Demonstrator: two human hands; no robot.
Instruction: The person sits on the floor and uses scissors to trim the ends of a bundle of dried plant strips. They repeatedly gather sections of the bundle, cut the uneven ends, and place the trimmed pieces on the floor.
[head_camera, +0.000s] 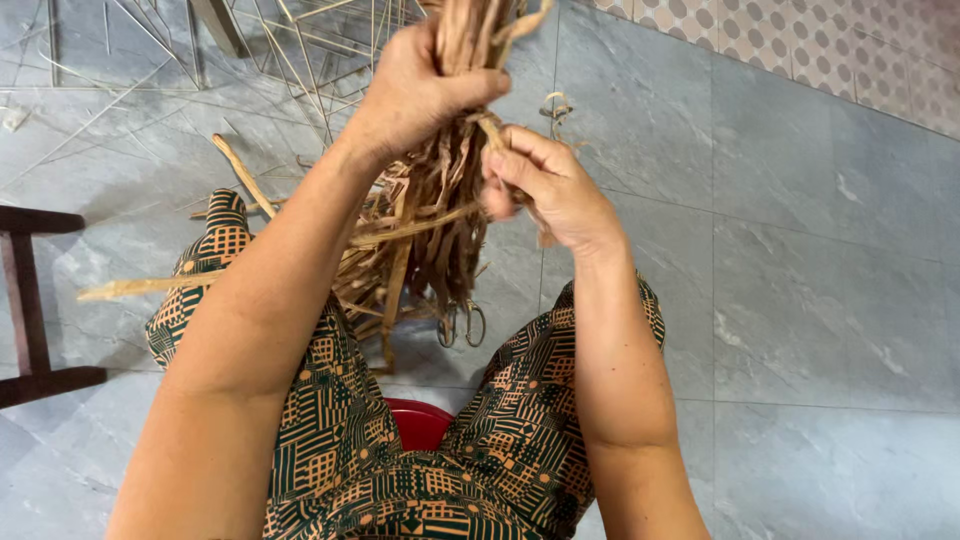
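above the lap, a bundle of dried straw strips (430, 200) hangs with its long axis running up and down, the top gathered tight and the lower ends fanning loose toward the floor. the left hand (425, 85) is closed in a fist around the top of the bundle, thumb wrapped across the front, so the strips run straight down out of it. the right hand (545, 185) sits just beside the bundle, lower than the left hand and to the bundle's right, its fingers curled shut and pinching a single strip or a few strips at the bundle's edge; how many, i cannot tell. both hands touch the bundle, the left bearing its weight from above, the right working its side.

the strips look flat, tan and brown, papery and crinkled, some twisted, with a few stiffer pale ones sticking out sideways.

below the bundle's loose ends a pair of scissors (461, 325) lies on the grey tiled floor (800, 250). nearer than the bundle, the knees wear green and orange patterned trousers (340, 430), and a bit of red seat (420, 420) shows between them. left of the bundle a long pale stick (130, 288) lies on the floor, and further left stands a dark wooden frame (25, 300). beyond the bundle thin pale canes (300, 50) cross one another.
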